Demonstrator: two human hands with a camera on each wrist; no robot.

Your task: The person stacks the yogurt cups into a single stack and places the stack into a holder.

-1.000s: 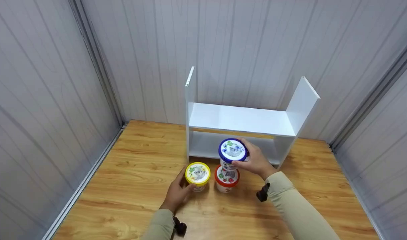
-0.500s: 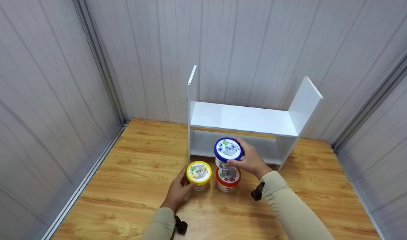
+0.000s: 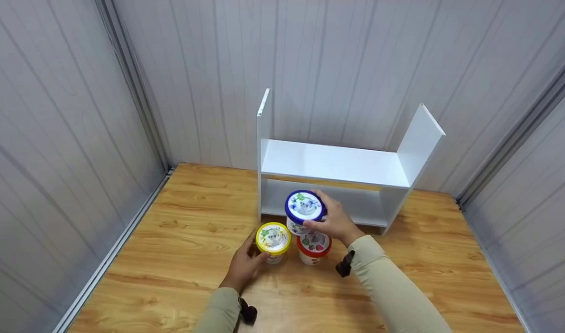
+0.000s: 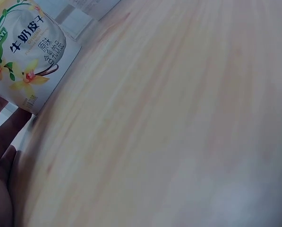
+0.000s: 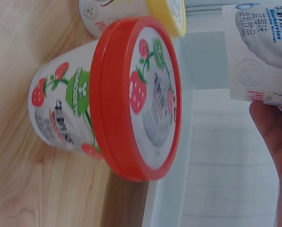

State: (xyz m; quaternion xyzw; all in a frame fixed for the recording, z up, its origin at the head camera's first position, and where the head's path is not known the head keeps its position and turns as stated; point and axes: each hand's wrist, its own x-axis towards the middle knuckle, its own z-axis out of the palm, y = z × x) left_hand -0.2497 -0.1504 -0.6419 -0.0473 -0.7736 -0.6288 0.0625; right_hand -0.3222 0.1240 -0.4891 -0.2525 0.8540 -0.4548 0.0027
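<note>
Three lidded white cups are in front of a white shelf unit (image 3: 333,164). My right hand (image 3: 334,224) grips the blue-lidded cup (image 3: 303,206) by its rim and holds it in the air above the red-lidded cup (image 3: 313,245). The right wrist view shows the red-lidded cup (image 5: 107,101) upright on the wood and the blue cup's wall (image 5: 259,52) beside my fingers (image 5: 275,151). My left hand (image 3: 245,263) wraps round the yellow-lidded cup (image 3: 273,238), which stands on the table. In the left wrist view that cup (image 4: 27,56) touches my fingers (image 4: 4,137).
The wooden table (image 3: 180,240) is boxed in by grey panel walls on the left, back and right. The shelf unit stands against the back wall with one upper board and a lower bay (image 3: 356,206) open to the front.
My right hand has carried the blue-lidded cup a little to the left, still raised over the red-lidded cup. The left hand stays on the yellow-lidded cup.
</note>
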